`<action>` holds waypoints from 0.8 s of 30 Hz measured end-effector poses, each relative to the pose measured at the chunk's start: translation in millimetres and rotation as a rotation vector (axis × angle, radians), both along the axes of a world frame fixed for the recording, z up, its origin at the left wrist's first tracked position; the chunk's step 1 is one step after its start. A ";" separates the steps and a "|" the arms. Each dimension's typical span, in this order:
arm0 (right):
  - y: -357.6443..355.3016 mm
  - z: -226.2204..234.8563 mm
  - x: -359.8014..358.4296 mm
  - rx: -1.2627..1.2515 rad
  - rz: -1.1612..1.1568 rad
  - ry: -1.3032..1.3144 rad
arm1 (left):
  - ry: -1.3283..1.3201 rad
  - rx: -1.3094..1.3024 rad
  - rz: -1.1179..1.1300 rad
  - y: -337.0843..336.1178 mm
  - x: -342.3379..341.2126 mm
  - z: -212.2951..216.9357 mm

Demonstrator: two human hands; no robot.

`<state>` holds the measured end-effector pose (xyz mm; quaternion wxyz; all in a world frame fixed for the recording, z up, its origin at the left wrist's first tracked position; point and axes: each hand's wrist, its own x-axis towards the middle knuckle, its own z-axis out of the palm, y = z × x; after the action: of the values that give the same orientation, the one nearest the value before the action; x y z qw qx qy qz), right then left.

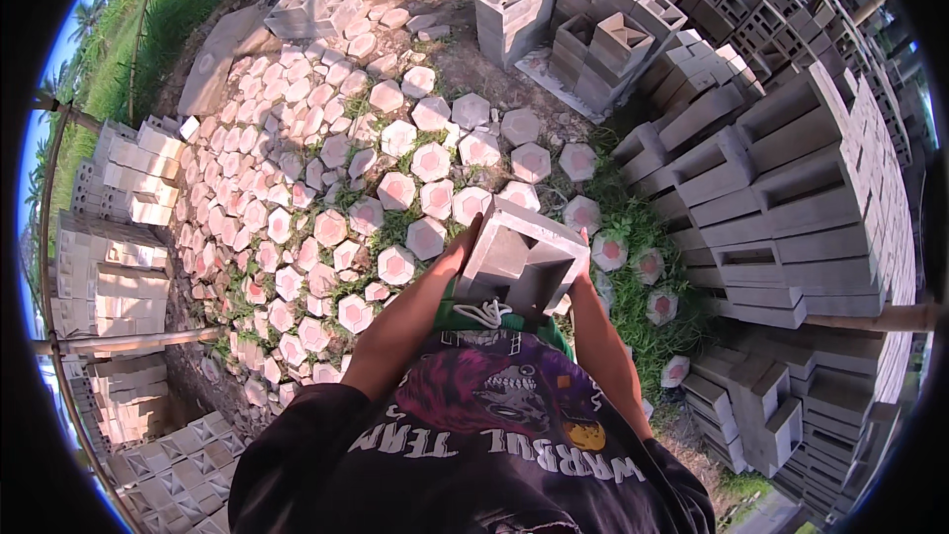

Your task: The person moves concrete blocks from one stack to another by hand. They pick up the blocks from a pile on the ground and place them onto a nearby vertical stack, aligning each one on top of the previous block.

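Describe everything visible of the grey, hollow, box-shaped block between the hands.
The grey, hollow, box-shaped block looks like concrete. Straight walls frame an open cavity facing the camera, part lit, part in deep shadow. It is turned at a slant in front of the person, with the left hand against its left side and the right hand against its right.

Grey was shown by the hollow block (516, 249) at centre and the stacked blocks (816, 222) at right. Hexagonal pavers (430, 161) were marked with pinkish-red centres inside pale borders. The black shirt (474, 435), lower centre, was printed in purple, white and yellow. Green was displayed by the grass (178, 10), upper left.
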<state>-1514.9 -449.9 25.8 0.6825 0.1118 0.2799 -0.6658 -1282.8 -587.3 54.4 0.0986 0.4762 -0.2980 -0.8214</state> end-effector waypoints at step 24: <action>-303.3 54.2 -256.0 0.223 -0.188 0.339 | -0.118 -0.339 -0.406 -343.3 -276.0 -3.4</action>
<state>-1770.9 -753.3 80.0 0.5441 0.0987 0.4506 -0.7008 -1558.8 -930.6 51.0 -0.0071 0.4306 -0.5259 -0.7335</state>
